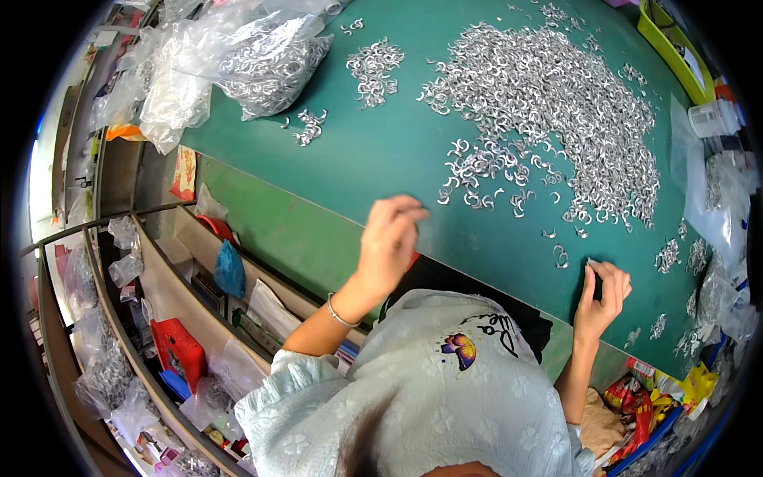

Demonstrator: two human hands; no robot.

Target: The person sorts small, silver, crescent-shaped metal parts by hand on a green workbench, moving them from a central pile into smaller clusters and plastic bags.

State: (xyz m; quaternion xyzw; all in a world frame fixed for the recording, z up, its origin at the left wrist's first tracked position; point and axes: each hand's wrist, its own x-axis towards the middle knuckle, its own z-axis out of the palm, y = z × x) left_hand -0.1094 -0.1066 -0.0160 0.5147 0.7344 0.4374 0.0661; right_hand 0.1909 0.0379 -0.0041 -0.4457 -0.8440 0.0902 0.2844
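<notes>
Over the near edge of the green table [318, 171], my left hand [388, 242] is closed, its fingers bent and pointing right, slightly blurred. My right hand [606, 298] rests at the table's front right, fingers curled in and thumb close to the index finger. I cannot make out what either hand holds, if anything. Just beyond my right hand lie a few loose silver crescent-shaped metal pieces [561, 256]. Farther back spreads a large heap of the same metal pieces [548, 95], with a smaller cluster of metal pieces [485, 165] at its near left side.
A clear plastic bag full of metal pieces [274, 67] stands at the back left, beside crumpled plastic bags [179, 83]. Small piles [373, 71] lie between bag and heap. A yellow-green bin [675, 52] and a white tub [714, 119] line the right edge. Shelves with a red basket [179, 354] are at left.
</notes>
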